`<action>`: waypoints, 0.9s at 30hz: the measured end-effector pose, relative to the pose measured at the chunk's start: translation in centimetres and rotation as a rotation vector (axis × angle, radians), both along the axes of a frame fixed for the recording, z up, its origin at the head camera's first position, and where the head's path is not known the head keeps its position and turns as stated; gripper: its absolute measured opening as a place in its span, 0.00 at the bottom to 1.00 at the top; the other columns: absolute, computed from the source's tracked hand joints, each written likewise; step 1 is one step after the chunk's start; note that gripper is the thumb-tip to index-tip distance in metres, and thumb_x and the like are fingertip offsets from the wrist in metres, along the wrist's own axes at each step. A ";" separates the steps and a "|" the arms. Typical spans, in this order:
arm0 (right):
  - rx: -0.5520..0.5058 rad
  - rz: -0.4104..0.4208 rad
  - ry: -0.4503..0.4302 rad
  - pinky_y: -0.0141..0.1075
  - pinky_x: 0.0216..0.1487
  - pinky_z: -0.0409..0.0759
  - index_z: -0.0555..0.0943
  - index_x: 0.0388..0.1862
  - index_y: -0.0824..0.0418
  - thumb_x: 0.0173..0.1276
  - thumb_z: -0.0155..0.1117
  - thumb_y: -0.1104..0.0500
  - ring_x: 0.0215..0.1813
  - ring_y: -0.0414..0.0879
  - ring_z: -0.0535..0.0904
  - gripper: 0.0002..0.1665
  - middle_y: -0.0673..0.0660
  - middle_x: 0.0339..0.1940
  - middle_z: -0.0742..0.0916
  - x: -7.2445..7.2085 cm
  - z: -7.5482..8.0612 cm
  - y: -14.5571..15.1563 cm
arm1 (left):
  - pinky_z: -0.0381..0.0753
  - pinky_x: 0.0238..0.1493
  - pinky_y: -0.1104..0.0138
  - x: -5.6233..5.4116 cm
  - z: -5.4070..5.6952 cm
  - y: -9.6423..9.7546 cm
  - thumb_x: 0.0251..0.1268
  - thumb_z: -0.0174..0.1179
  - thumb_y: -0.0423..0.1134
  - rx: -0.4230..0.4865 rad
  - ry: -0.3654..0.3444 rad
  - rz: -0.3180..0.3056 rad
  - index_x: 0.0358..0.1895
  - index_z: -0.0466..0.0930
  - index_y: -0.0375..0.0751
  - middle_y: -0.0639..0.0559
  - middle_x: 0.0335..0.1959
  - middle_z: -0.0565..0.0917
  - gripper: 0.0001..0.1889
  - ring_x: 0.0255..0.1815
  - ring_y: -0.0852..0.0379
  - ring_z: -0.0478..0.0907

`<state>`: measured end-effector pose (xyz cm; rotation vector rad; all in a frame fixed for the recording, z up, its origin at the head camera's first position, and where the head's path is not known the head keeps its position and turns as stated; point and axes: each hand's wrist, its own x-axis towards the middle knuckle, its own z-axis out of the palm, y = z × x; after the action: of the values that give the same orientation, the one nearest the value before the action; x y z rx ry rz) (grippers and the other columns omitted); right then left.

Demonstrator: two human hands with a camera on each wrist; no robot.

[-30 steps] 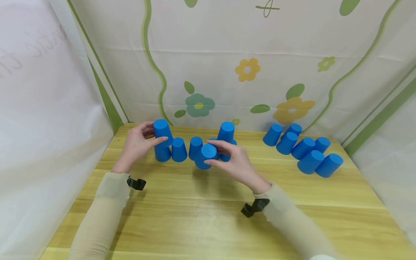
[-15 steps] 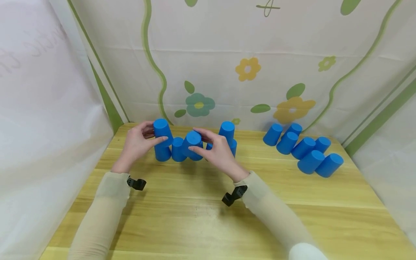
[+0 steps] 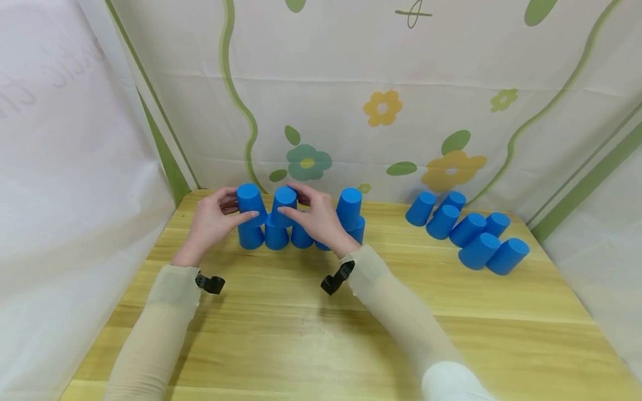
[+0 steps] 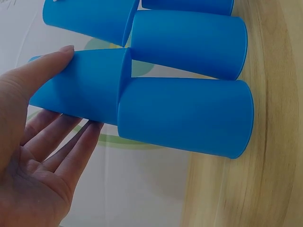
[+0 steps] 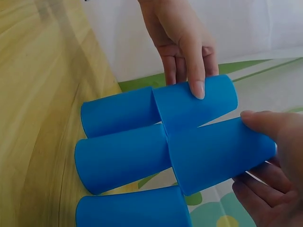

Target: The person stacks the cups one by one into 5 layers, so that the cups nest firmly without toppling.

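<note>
Two hands hold two upturned blue cups.

A smooth, plain blue cup, standing mouth down with its flat, narrower base uppermost, is held at its sides between thumb and fingers of the left hand; beneath it, the first two cups of an inverted lower row are bridged. A matching inverted cup is gripped likewise by the right hand, its rim set over the second and third lower cups, near the first held cup. Farther right, another upper cup is supported by the same row, untouched.
</note>
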<state>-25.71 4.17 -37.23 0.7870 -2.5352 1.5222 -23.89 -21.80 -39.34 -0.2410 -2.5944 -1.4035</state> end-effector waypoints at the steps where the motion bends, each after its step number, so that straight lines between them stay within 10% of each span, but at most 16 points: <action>1: 0.003 0.000 -0.003 0.39 0.62 0.79 0.75 0.71 0.56 0.70 0.72 0.52 0.60 0.43 0.81 0.33 0.52 0.62 0.83 -0.1 0.0 -0.1 | 0.79 0.59 0.46 0.0 0.0 0.0 0.60 0.74 0.54 0.002 0.001 -0.001 0.66 0.74 0.34 0.37 0.57 0.82 0.37 0.57 0.39 0.81; 27: 0.003 -0.018 -0.047 0.38 0.66 0.74 0.64 0.80 0.57 0.70 0.72 0.51 0.70 0.45 0.74 0.45 0.54 0.73 0.76 -0.3 -1.7 -1.0 | 0.71 0.68 0.48 0.0 0.3 0.2 0.57 0.76 0.53 0.001 0.048 -0.006 0.71 0.70 0.37 0.40 0.64 0.78 0.42 0.65 0.41 0.75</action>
<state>-26.03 3.21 -38.94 0.7355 -2.5714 1.5497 -23.90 -21.61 -39.02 -0.2791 -2.5571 -1.3836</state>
